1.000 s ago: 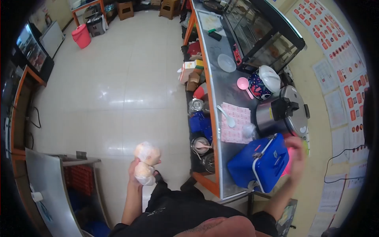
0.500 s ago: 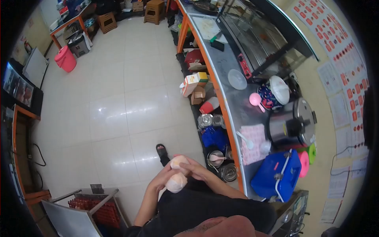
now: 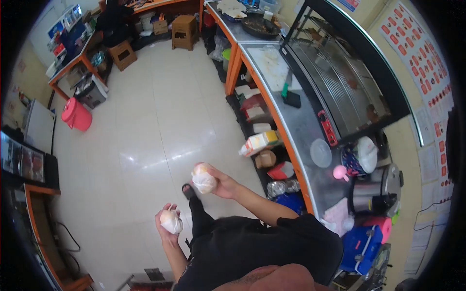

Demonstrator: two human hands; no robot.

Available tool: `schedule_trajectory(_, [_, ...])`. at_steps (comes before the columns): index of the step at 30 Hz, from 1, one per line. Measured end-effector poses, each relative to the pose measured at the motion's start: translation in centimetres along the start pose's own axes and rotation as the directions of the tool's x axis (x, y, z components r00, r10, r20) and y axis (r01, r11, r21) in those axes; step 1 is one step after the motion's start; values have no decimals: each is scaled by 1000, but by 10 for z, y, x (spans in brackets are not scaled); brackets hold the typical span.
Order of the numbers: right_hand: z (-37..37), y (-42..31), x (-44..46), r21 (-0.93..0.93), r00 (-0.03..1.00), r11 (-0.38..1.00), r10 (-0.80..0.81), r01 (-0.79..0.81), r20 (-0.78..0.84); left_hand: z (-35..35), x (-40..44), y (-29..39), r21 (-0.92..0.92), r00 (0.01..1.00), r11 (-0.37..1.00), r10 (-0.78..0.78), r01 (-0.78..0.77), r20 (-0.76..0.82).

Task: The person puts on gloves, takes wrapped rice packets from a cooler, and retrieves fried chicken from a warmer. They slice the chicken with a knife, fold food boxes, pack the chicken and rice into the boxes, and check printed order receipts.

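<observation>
My left hand [image 3: 161, 229] is closed around a round bundle in thin white wrapping [image 3: 171, 221], with a pale orange tint showing through. My right hand [image 3: 223, 185] grips a second wrapped bundle [image 3: 203, 179] of the same look, larger in view and farther forward. What is inside the wrapping I cannot make out. Both bundles are held up over the tiled floor, apart from each other. Beneath them shows my sandalled foot [image 3: 188, 190].
Along the right runs a metal counter [image 3: 303, 133] with a glass display case [image 3: 349, 72], a plastic lid [image 3: 321, 153], a pink scoop [image 3: 341, 171] and a steel pot [image 3: 371, 191]. A pink bucket [image 3: 76, 114] and stools stand ahead. A person in dark clothes [image 3: 116, 22] is at the far end.
My hands have moved apart, one bundle in each; before, they were together near my body. The view has shifted forward along the counter, and the blue cool box now sits lower.
</observation>
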State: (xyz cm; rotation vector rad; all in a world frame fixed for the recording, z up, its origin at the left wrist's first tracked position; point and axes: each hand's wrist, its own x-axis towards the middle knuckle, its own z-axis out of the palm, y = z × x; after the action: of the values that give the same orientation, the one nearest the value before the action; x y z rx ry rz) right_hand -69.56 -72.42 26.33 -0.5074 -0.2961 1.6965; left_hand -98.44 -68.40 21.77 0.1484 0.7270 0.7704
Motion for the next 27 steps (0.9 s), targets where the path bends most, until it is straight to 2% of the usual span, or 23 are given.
schedule_trajectory(2, [-40,-15,53,86,994,995,-33,42,-106,-11,66,35,-178,984,982,-39,70,175])
schedule_trajectory(3, [-57,-14,69,141,985,989,-26,51,-169,3,97,50,-197,999,980,-24,31,38])
schedule_trajectory(6, [-75,-49,120,230,950,970,-3,79,-312,60,197,105,-254,996,964,-73,83,49])
schedule_trajectory(7, [-77,-64,138,274,949,957,-6,97,-316,82,233,124,-189,995,978,-74,87,72])
schedule_trajectory(10, [-75,-117,181,126,879,957,-181,260,-441,158,344,175,-42,979,986,-153,160,133])
schedule_trajectory(13, [-93,-183,227,-25,786,926,-334,376,-520,284,434,210,203,994,976,-88,73,64])
schedule_trajectory(14, [-105,-206,245,-82,746,908,-386,410,-543,316,462,216,263,990,962,-105,78,90])
schedule_trajectory(17, [-154,-274,296,44,692,873,-354,486,-628,379,556,216,427,961,899,-200,102,192])
schedule_trajectory(18, [-175,-299,316,63,696,868,-349,493,-628,388,590,208,427,957,895,-223,127,184])
schedule_trajectory(20, [-211,-353,353,109,705,864,-322,492,-632,400,650,187,420,951,889,-268,182,153])
schedule_trajectory(23, [-245,-449,403,63,691,843,-393,534,-607,406,731,155,179,920,916,-380,359,98])
schedule_trajectory(24, [-255,-486,423,35,680,828,-434,559,-591,416,743,153,114,919,924,-378,366,115])
schedule_trajectory(26, [-271,-564,464,-99,640,809,-527,579,-559,445,772,158,-10,915,926,-371,378,161])
schedule_trajectory(27, [-284,-603,485,-258,578,794,-585,550,-569,457,787,168,-14,941,946,-320,323,108])
